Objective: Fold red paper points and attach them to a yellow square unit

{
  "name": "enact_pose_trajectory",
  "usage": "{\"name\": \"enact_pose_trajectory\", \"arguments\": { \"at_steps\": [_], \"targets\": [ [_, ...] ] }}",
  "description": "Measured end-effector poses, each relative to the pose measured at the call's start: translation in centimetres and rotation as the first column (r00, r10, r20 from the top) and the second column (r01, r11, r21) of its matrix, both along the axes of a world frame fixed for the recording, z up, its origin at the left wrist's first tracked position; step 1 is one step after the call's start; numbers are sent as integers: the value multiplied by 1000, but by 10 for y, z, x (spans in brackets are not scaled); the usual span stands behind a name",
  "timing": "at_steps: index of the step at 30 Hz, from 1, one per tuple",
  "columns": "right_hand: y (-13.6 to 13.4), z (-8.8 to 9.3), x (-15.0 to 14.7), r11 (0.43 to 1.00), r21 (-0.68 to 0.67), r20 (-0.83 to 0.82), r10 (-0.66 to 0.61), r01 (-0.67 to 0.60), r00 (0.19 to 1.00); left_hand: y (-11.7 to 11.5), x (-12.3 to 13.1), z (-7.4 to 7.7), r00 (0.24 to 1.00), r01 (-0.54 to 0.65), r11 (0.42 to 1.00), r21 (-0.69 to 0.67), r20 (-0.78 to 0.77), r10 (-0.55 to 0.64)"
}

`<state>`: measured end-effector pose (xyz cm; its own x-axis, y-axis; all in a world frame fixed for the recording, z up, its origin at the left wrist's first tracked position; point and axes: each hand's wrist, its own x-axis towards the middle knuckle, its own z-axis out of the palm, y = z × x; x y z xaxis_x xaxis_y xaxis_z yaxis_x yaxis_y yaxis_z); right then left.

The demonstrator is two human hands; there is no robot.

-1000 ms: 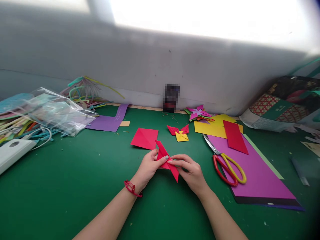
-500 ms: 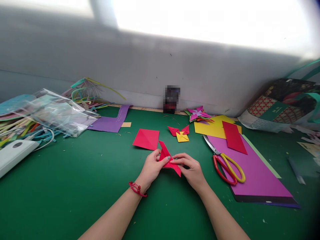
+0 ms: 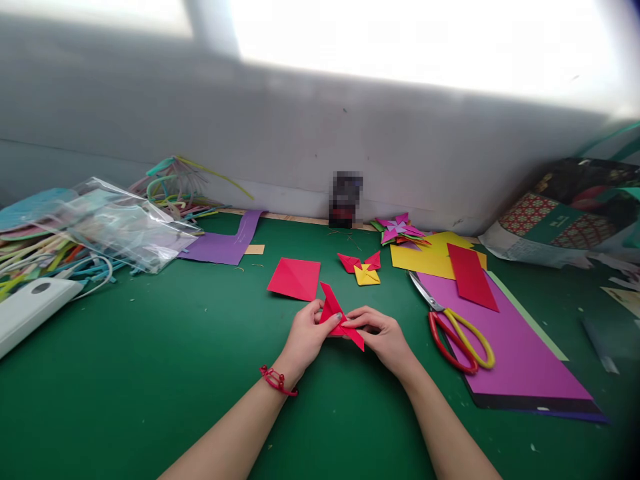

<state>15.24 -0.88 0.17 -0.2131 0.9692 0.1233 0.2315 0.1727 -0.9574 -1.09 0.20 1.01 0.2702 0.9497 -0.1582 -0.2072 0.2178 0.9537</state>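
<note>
Between both hands, just above the green table (image 3: 210, 373), is a folded piece of red paper (image 3: 330, 303) with pointed ends. My left hand (image 3: 310, 333) grips its left side, the thumb pressed flat on top. The fingertips of my right hand (image 3: 377, 333) pinch its right part, near the lower point. Fingers hide some of the folds. Beyond my left hand lies a creased red paper square (image 3: 296, 279). Farther back sits a small folded yellow paper piece (image 3: 367, 274), touching folded red paper pieces (image 3: 349, 263) with pointed tips.
Scissors (image 3: 463, 340) with red and yellow handles rest on purple sheets (image 3: 530, 360) at right. Behind them are a red strip (image 3: 473, 277), yellow paper (image 3: 420, 260) and stacked paper stars (image 3: 399, 227). At left are a plastic bag (image 3: 135, 227), a white power strip (image 3: 35, 310) and purple paper (image 3: 225, 247).
The whole view has shifted slightly, so things appear a little farther right. Both hands keep their grip on the folded red paper, with hardly any movement.
</note>
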Motion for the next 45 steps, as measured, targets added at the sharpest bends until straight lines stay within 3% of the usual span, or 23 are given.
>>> {"name": "enact_pose_trajectory", "arguments": {
  "at_steps": [12, 22, 39, 45],
  "targets": [
    [-5, 5, -3, 996, 87, 24, -38, 35, 999, 0, -1, 6, 997, 61, 998, -18, 56, -60],
    [-6, 8, -7, 988, 152, -8, -39, 39, 999, 0, 0, 10, 995, 6, 1000, -1, 98, -6],
    [0, 12, -6, 990, 83, 6, -116, 115, 993, -2, 0, 5, 1000, -7, 999, 35, -7, 7],
    [-2, 11, -11, 993, 46, -58, -102, 105, 993, -1, 1, 6, 1000, -10, 999, 37, 2, 10]
  ]
}}
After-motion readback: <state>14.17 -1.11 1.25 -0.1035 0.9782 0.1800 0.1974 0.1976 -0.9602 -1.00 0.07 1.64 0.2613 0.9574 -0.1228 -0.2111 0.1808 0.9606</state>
